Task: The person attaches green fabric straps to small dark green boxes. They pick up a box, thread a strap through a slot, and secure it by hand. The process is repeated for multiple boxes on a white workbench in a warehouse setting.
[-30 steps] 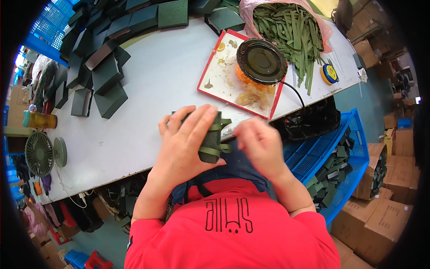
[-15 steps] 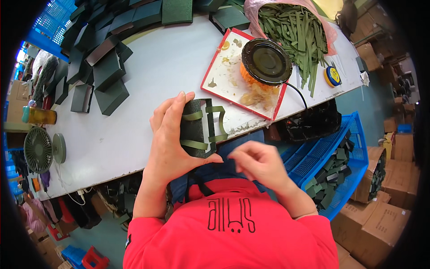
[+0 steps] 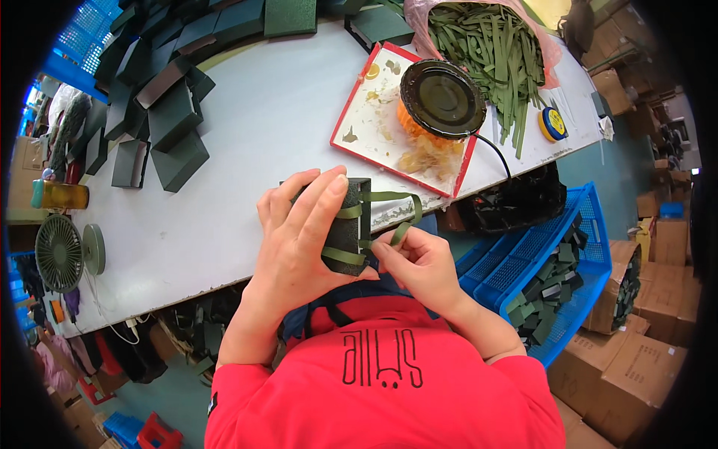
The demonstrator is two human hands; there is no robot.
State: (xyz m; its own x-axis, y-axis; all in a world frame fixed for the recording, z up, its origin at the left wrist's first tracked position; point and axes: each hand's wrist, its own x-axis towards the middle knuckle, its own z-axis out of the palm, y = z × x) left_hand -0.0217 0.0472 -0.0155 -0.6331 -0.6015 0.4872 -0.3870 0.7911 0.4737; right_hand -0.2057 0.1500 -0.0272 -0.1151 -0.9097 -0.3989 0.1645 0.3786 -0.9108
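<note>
My left hand (image 3: 295,232) is wrapped round a small dark green box (image 3: 348,233), held up near the table's front edge. A flat green ribbon (image 3: 396,196) crosses the box face in two bands and loops out past its right side. My right hand (image 3: 420,268) pinches the lower part of that ribbon close to the box. The fingers of my left hand cover the box's left part.
A black-topped round pot (image 3: 443,99) stands on a red-rimmed, stained white board (image 3: 351,112). Behind it a pink bag (image 3: 420,26) holds cut green ribbons. Dark green boxes (image 3: 179,161) are heaped at far left, near a small fan (image 3: 60,253). A blue crate (image 3: 591,247) of green pieces stands right.
My right hand has moved up and left and now grips the ribbon. The box in my left hand has shifted a little right and down, its open side turned away.
</note>
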